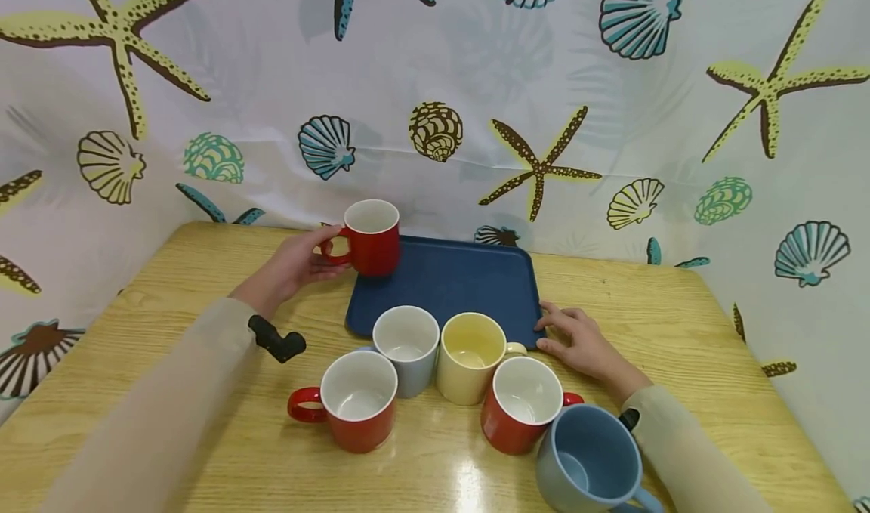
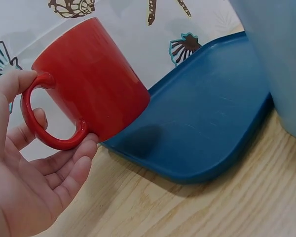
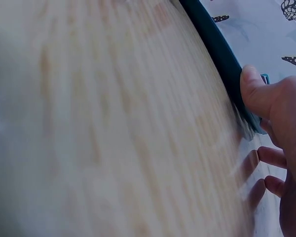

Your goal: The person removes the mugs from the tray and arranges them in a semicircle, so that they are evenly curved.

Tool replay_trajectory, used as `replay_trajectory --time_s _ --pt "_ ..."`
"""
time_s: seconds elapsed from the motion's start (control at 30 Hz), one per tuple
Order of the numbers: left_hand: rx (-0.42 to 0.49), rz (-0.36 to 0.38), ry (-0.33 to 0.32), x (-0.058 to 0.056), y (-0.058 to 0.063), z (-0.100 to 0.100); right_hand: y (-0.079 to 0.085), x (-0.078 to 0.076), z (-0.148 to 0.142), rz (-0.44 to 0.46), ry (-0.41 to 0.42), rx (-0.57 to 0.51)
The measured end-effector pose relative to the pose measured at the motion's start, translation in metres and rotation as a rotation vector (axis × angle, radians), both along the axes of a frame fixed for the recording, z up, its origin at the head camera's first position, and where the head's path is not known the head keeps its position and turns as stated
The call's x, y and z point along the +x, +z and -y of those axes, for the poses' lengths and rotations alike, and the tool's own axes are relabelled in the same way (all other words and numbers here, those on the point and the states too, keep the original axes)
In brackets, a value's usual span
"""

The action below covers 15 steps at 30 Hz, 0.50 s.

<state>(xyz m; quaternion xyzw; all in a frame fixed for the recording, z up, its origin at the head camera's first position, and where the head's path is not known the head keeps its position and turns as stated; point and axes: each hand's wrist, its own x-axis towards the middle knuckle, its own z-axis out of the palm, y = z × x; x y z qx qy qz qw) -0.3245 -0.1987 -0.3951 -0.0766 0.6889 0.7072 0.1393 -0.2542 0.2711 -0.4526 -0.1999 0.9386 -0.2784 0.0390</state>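
My left hand (image 1: 302,264) holds a red mug (image 1: 374,248) by its handle, thumb on top and fingers underneath. White inside and upright, the mug overlaps the back left corner of a dark blue tray (image 1: 455,282). In the left wrist view, the same mug (image 2: 93,81) hangs just over the tray, its shadow on the tray's surface. At the tray's front right corner, my right hand (image 1: 578,339) grips the edge between thumb and fingers. The right wrist view has the thumb (image 3: 255,91) pressed on the tray's rim (image 3: 219,57).
Several mugs stand in front of the tray: a red one (image 1: 356,415), a pale blue one (image 1: 414,362), a yellow one (image 1: 465,373), another red one (image 1: 510,426) and a larger blue one (image 1: 578,475) by my right forearm. A shell-patterned cloth (image 1: 435,60) hangs behind the wooden table (image 1: 652,309).
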Motion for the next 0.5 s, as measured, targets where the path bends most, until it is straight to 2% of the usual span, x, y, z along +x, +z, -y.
replay_trajectory --time_s 0.3,0.5 --pt "0.038 0.010 -0.017 0.013 0.003 0.013 -0.001 0.000 -0.002 -0.019 0.007 -0.011" --pt "0.101 0.018 -0.009 0.026 0.004 0.026 -0.001 -0.002 -0.001 -0.015 0.016 -0.010"
